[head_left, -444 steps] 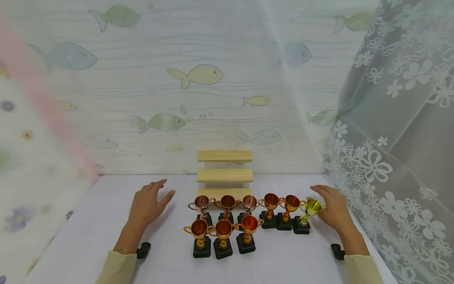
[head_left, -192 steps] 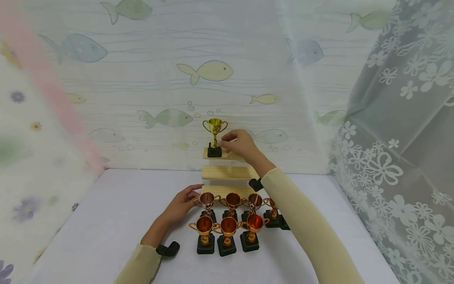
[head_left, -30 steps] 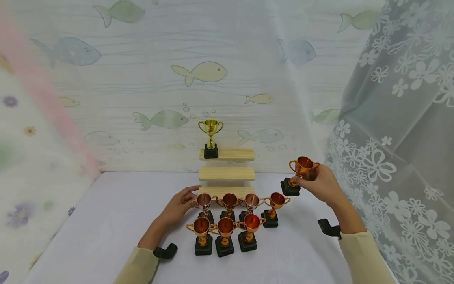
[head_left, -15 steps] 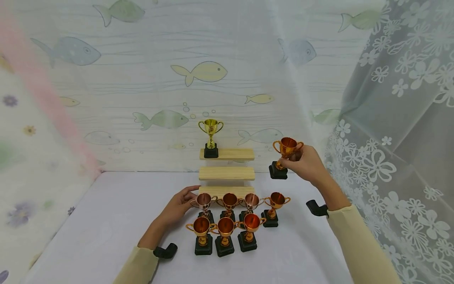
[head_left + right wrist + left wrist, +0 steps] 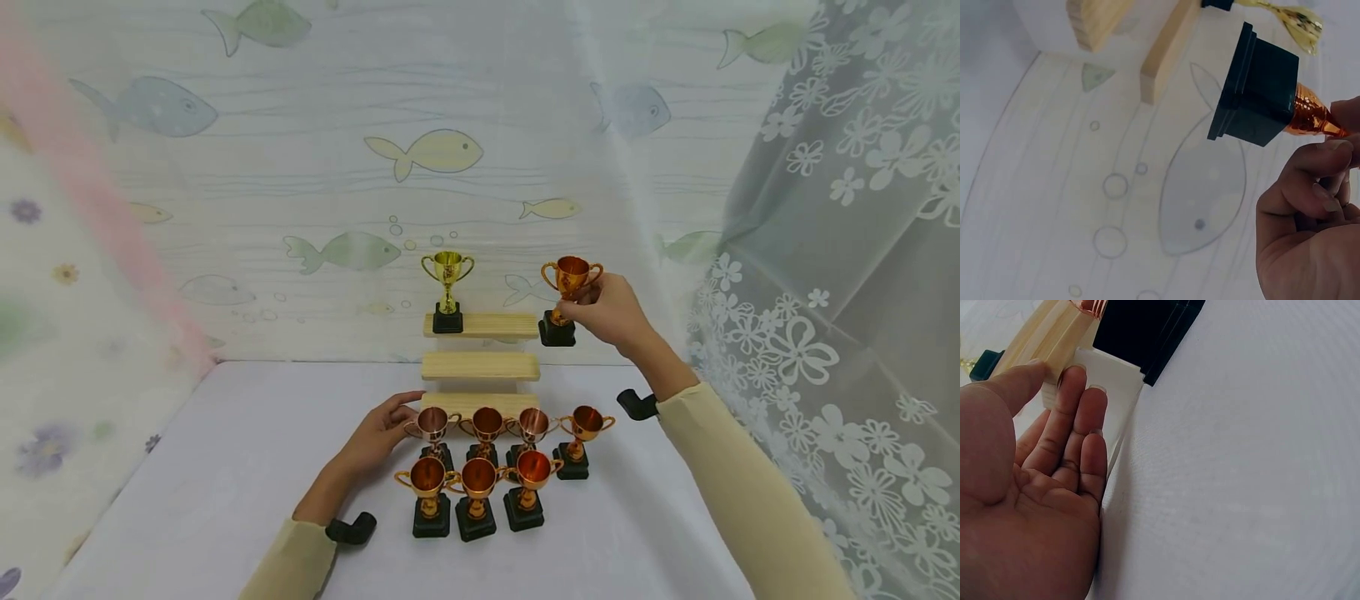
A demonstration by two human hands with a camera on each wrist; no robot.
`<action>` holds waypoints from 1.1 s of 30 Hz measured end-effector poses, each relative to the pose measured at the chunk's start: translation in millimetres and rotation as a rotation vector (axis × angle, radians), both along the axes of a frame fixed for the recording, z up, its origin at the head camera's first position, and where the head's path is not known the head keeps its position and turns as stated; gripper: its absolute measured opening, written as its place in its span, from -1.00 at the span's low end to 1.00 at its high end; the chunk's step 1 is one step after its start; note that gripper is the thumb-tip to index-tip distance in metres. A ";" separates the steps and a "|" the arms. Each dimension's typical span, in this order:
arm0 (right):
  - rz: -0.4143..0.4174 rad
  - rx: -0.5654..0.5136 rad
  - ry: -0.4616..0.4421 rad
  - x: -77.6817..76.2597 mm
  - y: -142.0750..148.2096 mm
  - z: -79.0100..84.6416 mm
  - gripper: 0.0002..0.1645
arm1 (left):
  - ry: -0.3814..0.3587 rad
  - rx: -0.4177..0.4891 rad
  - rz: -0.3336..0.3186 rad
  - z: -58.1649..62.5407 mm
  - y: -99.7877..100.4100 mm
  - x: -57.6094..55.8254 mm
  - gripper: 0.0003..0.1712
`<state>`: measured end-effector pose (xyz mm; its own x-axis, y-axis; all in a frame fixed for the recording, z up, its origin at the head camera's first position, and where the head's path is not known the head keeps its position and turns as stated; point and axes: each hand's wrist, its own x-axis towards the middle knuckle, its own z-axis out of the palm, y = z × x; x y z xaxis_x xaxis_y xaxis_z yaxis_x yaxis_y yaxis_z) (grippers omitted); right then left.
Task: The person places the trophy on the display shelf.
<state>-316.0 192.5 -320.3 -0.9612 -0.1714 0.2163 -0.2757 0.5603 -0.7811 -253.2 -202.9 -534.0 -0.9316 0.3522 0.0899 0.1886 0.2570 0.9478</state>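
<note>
My right hand pinches a copper-orange trophy cup by its stem, just off the right end of the top step. Its black square base shows in the right wrist view, with nothing under it. A gold trophy stands upright at the left end of the top step of a three-tier wooden stand. Down at the lowest step, my left hand rests its fingertips against the left end. In the left wrist view those fingers are nearly straight, beside the stand's white support.
Several copper and bronze trophies stand before the stand: a front row, a row behind it, and one trophy at the right. The middle step lies between the other two. A fish-print curtain hangs behind the white table.
Over the last second my right hand has carried the copper-orange trophy up and left, toward the top step. Earlier, the gold trophy went from the table to that step. My left hand stays at the stand.
</note>
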 end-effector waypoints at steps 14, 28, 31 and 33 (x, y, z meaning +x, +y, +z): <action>0.022 -0.023 0.004 -22.2 -54.3 -3.5 -0.68 | 0.010 -0.026 0.015 -2.3 -0.2 -1.5 -0.39; -0.050 -0.015 -0.015 -37.9 -83.0 -10.2 -0.65 | 0.009 -0.014 0.002 -3.5 -0.8 -3.6 -0.40; -0.060 -0.014 -0.021 -41.3 -88.0 -13.0 -0.65 | 0.007 -0.014 0.001 -3.2 -1.1 -3.3 -0.40; -0.066 -0.011 -0.019 -42.8 -91.2 -14.7 -0.66 | 0.005 -0.017 0.002 -3.0 -1.1 -3.6 -0.40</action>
<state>-358.8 101.3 -335.0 -0.9743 -0.1051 0.1990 -0.2231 0.5679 -0.7923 -256.8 -204.0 -537.0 -0.9317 0.3522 0.0886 0.1931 0.2737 0.9422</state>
